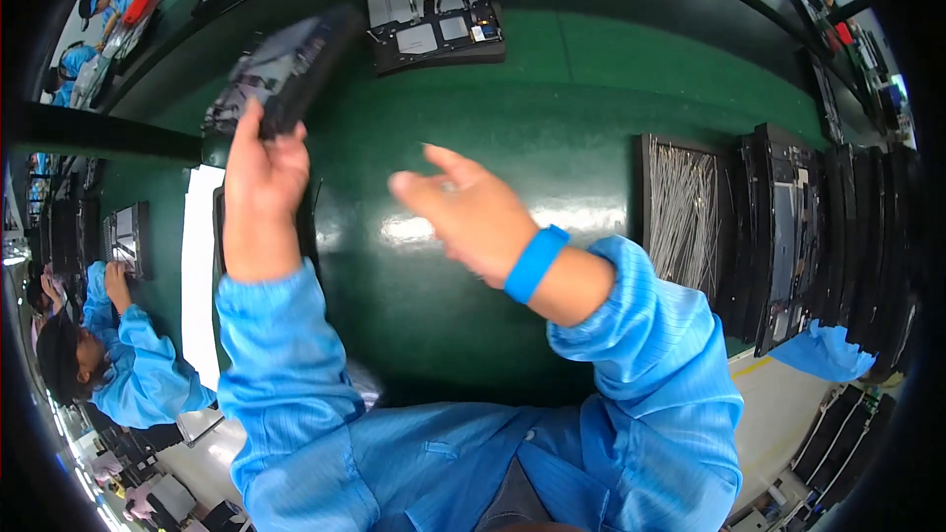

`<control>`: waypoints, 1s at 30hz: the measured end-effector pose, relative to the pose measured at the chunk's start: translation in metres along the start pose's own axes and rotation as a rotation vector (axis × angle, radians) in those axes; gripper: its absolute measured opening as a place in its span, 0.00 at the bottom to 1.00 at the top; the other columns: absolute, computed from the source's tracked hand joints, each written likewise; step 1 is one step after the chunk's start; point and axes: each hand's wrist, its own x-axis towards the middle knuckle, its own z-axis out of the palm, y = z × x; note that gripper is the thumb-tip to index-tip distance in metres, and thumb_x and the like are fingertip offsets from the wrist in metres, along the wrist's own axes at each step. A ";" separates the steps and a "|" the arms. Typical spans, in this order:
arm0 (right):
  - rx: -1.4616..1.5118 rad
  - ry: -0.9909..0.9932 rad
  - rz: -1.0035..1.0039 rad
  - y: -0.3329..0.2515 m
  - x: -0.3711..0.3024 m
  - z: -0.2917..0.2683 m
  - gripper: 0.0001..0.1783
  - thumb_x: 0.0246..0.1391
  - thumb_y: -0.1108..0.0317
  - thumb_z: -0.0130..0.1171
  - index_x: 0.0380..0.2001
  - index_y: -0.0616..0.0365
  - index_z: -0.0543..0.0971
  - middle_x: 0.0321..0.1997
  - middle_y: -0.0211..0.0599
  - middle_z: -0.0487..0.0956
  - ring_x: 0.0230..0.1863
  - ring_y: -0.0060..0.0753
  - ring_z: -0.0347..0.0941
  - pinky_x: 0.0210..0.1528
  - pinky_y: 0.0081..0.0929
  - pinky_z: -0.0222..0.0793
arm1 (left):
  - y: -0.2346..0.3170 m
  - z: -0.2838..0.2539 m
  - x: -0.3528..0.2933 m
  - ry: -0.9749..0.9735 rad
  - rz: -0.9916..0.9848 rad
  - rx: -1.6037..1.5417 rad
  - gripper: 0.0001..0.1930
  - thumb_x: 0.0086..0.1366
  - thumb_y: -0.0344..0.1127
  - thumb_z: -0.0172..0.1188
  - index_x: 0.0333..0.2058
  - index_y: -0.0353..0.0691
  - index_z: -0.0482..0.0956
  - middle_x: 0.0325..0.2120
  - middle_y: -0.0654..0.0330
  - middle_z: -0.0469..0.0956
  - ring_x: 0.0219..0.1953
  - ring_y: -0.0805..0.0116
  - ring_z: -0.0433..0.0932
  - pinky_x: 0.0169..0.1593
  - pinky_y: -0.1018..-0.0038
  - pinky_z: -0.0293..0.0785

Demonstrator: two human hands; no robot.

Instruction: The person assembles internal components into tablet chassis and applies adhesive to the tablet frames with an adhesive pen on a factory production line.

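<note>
My left hand (264, 172) grips the near end of a black-framed electronic device assembly (281, 69), which is tilted above the left far part of the green table. Motion smears this assembly, so its fine parts cannot be made out. My right hand (473, 212), with a blue band at the wrist, hovers over the middle of the table. Its fingers are apart and hold nothing. Beyond both hands lies a similar open assembly (432, 0) with silver plates and dark ribbon cables, set on a black tray.
On the right, a black tray (645, 207) holds many thin pale wire-like strips. Beside it, several black-framed assemblies (793, 227) stand on edge in a row. A white strip (200, 266) runs along the left. A co-worker in blue (138, 365) sits farther left.
</note>
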 end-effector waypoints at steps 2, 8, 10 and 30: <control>-0.157 0.150 0.126 0.009 0.012 -0.024 0.37 0.45 0.51 0.48 0.53 0.63 0.53 0.28 0.33 0.69 0.19 0.18 0.61 0.15 0.17 0.58 | 0.008 -0.015 0.049 -0.071 0.071 -0.193 0.29 0.54 0.47 0.51 0.46 0.29 0.58 0.46 0.47 0.58 0.45 0.59 0.63 0.48 0.71 0.66; 0.101 0.395 0.127 -0.030 0.081 -0.073 0.34 0.48 0.53 0.44 0.54 0.60 0.52 0.37 0.38 0.67 0.20 0.22 0.62 0.19 0.19 0.60 | -0.050 0.052 0.053 0.051 -0.174 0.252 0.28 0.55 0.40 0.53 0.52 0.41 0.54 0.52 0.50 0.50 0.48 0.56 0.59 0.47 0.67 0.65; 0.110 0.391 0.108 -0.025 0.100 -0.075 0.34 0.48 0.51 0.43 0.55 0.58 0.51 0.36 0.37 0.67 0.20 0.23 0.62 0.21 0.20 0.60 | -0.056 0.052 0.061 -0.070 -0.196 0.381 0.26 0.55 0.40 0.53 0.50 0.38 0.56 0.48 0.52 0.56 0.43 0.59 0.61 0.45 0.70 0.66; -0.235 -0.517 0.231 0.047 -0.129 -0.018 0.22 0.47 0.54 0.49 0.38 0.63 0.70 0.32 0.43 0.74 0.34 0.36 0.71 0.37 0.24 0.65 | -0.065 -0.036 -0.074 -0.278 0.619 1.503 0.24 0.54 0.39 0.52 0.45 0.27 0.63 0.37 0.45 0.70 0.41 0.55 0.69 0.45 0.71 0.62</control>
